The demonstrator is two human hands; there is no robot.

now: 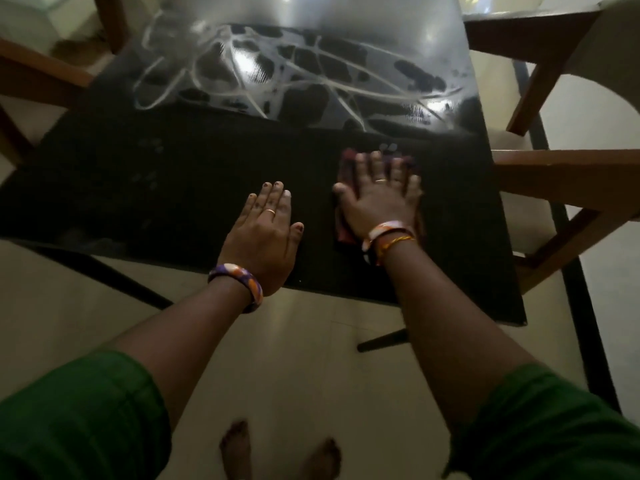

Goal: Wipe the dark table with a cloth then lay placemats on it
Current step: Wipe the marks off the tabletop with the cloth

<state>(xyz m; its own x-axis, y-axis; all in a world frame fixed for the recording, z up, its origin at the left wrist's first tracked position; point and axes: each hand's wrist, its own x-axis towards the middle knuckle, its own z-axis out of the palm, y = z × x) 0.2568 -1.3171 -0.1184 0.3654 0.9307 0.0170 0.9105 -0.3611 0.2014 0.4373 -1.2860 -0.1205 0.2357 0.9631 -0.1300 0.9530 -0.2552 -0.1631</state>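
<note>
The dark glossy table (173,188) fills the upper half of the head view. Its far part shows pale streaks and smears under reflected light. A dark red cloth (347,161) lies flat on the table right of centre. My right hand (379,199) presses down on the cloth with fingers straight and spread. My left hand (265,233) rests flat on the bare tabletop near the front edge, fingers straight, holding nothing. No placemat is in view.
Wooden chairs with pale seats stand at the right (554,174) and at the far right corner (530,32). Another wooden chair frame (41,71) is at the left. Pale floor tiles and my bare feet (277,452) lie below the table's front edge.
</note>
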